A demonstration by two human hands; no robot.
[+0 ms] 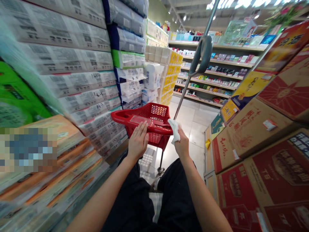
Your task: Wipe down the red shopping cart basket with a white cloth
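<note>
Basket (158, 112), red and perforated, sits between stacked packs (79, 59) on the left and cartons (251, 125) on the right; the left hand (138, 141) lies flat on its handle (160, 130), fingers straight, while the right hand (182, 144) is clamped on a white cloth (174, 129) at that handle's right end

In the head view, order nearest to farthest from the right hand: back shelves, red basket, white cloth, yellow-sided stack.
1. White cloth: in the right hand.
2. Red basket: hand's left.
3. Yellow-sided stack: beyond the basket.
4. Back shelves: far end.
</note>
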